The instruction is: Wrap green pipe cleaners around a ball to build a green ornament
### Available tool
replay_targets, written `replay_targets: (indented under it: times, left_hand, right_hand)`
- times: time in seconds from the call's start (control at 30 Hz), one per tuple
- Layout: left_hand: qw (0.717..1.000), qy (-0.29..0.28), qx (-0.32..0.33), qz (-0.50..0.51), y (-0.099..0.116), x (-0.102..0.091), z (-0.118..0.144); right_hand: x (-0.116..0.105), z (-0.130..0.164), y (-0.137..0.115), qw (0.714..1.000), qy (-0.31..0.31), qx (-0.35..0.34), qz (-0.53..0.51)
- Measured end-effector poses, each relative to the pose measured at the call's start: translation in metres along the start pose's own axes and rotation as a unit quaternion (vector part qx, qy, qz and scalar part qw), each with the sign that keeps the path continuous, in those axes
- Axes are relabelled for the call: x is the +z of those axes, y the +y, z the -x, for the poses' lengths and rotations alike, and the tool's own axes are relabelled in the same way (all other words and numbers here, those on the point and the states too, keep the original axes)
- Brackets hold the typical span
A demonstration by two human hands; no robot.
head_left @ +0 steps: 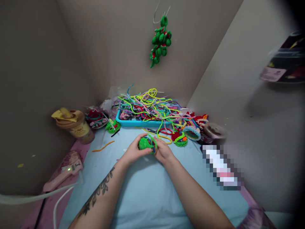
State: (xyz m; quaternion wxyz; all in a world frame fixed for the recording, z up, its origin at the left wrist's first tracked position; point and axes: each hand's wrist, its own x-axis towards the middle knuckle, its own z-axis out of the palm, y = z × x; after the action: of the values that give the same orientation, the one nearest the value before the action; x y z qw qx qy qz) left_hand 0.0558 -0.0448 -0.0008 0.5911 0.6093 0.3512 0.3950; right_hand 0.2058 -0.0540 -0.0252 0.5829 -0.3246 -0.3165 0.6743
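At frame centre, the left hand (132,153) and right hand (163,152) both clasp a green fuzzy ball (145,143), seemingly pipe-cleaner work, below the blue tray (133,122).

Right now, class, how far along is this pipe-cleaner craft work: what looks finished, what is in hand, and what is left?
Done: several finished figures lie beside the blue tray, and a green bunch hangs on the wall. In hand: the left hand and right hand grip a green piece, loose strands showing. Left: a heap of unused pipe cleaners fills the tray.

Fuzzy green pipe-cleaner ball (144,143), between both hands.
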Motion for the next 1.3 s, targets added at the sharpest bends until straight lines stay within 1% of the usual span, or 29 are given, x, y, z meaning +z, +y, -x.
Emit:
replay_targets:
  times: [0.03,0.1,0.2,0.27,0.37,0.47,0.5,0.6,0.73,0.87,0.97,1.07,1.17,1.3]
  left_hand:
    - [0.999,0.035,-0.004,-0.001,-0.001,0.000,-0.002]
    - [0.997,0.082,-0.007,0.001,-0.004,-0.002,-0.004]
    - [0.994,0.105,-0.001,0.015,-0.006,-0.003,-0.006]
    - [0.995,0.095,0.003,0.023,-0.007,-0.002,-0.005]
    - [0.997,0.072,0.008,0.029,-0.009,-0.002,-0.004]
    - [0.994,0.094,0.044,0.027,-0.010,-0.004,-0.004]
    - [0.993,0.099,0.060,0.014,-0.010,-0.005,-0.005]
    - [0.991,0.085,0.086,-0.059,-0.009,-0.009,-0.005]
    - [0.982,0.092,0.089,-0.140,-0.004,-0.013,-0.005]
    - [0.969,0.106,0.096,-0.203,0.000,-0.013,-0.005]
    - [0.964,0.104,0.100,-0.225,-0.002,-0.013,-0.006]
    - [0.963,0.091,0.090,-0.237,-0.006,-0.013,-0.006]
    - [0.961,0.087,0.079,-0.249,-0.010,-0.014,-0.008]
    - [0.962,0.078,0.082,-0.249,-0.012,-0.015,-0.009]
  right_hand:
    - [0.000,-0.001,0.000,1.000,0.018,-0.020,0.009]
    - [0.001,-0.001,-0.001,0.997,0.034,-0.057,0.039]
    - [0.004,0.001,-0.001,0.988,0.009,-0.109,0.108]
    - [0.007,0.003,0.000,0.983,0.003,-0.126,0.136]
    - [0.009,0.005,-0.002,0.981,0.018,-0.126,0.145]
    - [0.008,0.005,-0.006,0.978,0.020,-0.127,0.162]
    - [0.007,0.005,-0.007,0.976,0.013,-0.130,0.174]
    - [0.004,0.006,-0.008,0.967,-0.016,-0.136,0.214]
    - [0.001,0.007,-0.006,0.953,-0.032,-0.141,0.267]
    - [-0.001,0.008,-0.004,0.924,-0.027,-0.172,0.340]
    - [-0.001,0.008,-0.005,0.898,-0.035,-0.201,0.391]
    - [-0.003,0.008,-0.004,0.881,-0.050,-0.202,0.425]
    - [-0.005,0.008,-0.002,0.876,-0.054,-0.199,0.435]
    - [-0.004,0.007,-0.001,0.876,-0.044,-0.206,0.434]
